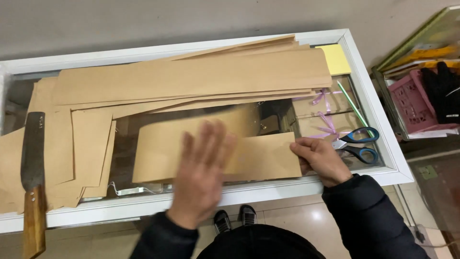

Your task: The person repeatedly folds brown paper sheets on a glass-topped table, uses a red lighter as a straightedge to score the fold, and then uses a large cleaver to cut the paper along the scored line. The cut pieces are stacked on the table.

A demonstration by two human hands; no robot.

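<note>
A brown paper sheet lies folded on the glass top of a white-framed counter. My left hand is blurred, fingers spread, flat over the middle of that sheet. My right hand pinches the sheet's right edge near the counter's front rim. Long brown paper strips are stacked across the back of the counter. More brown sheets lie at the left.
A big knife with a wooden handle rests at the left edge. Blue-handled scissors lie just right of my right hand. A yellow pad sits at the back right. A pink crate and black cloth stand beyond the counter.
</note>
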